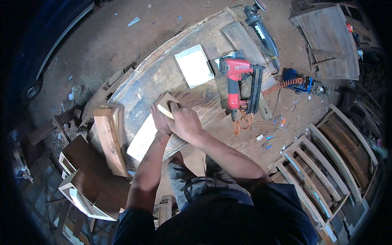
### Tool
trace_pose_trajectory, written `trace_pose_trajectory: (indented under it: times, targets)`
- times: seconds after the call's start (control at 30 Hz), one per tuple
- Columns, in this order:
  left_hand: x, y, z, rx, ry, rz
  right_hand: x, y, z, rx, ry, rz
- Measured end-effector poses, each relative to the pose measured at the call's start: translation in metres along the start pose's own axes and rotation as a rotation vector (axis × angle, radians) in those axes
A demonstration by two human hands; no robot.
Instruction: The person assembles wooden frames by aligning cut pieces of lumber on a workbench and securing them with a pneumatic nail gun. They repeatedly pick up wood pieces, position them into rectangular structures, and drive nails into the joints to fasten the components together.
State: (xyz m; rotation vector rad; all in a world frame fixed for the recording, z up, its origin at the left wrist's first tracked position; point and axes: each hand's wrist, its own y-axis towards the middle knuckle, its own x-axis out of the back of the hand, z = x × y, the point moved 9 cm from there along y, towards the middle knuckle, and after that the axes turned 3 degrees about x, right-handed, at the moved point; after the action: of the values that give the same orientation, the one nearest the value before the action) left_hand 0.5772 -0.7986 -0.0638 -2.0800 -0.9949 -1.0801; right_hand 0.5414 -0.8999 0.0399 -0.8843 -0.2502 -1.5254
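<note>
Both hands are together at the near side of the workbench, around a small pale wooden piece point(168, 101). My right hand point(187, 123) grips it from the right, with its fingers over the top edge. Close against it, my left hand point(160, 119) holds the piece from the left, its fingers partly hidden. A long white board point(143, 138) lies beneath my left forearm and runs to the bench's near edge. Beyond the hands is a white rectangular tray or box piece point(194, 66). A red and black nail gun point(234, 77) rests to the right of it.
The wooden workbench point(151, 77) also carries an angle grinder point(264, 36) at its far right. An orange coiled air hose point(281, 85) runs off to the right. Planks point(109, 141) and brown drawer boxes point(92, 177) stand at left; wooden frames point(322, 171) lie at right.
</note>
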Motion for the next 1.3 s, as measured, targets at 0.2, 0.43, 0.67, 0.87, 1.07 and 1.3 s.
trace_pose_trajectory:
  times: [0.2,0.43,0.67,0.87,1.07,1.3]
  targets:
    - [-0.008,-0.028,0.007,-0.104,0.099,0.046,-0.006,-0.035,0.007,0.077,0.220,-0.162]
    - [-0.012,-0.031,0.007,-0.124,0.043,0.103,0.048,-0.048,-0.035,0.136,0.250,-0.277]
    - [-0.005,-0.030,0.004,-0.132,0.131,0.033,-0.051,-0.051,-0.048,0.105,0.198,-0.087]
    - [-0.002,-0.030,0.002,-0.116,0.149,0.063,-0.065,-0.050,-0.053,0.067,0.062,0.015]
    - [-0.003,-0.028,0.002,-0.069,0.172,0.052,-0.066,-0.050,-0.053,0.179,0.082,-0.101]
    - [0.014,-0.027,-0.007,-0.109,0.149,-0.075,-0.068,-0.047,-0.054,0.161,0.098,-0.048]
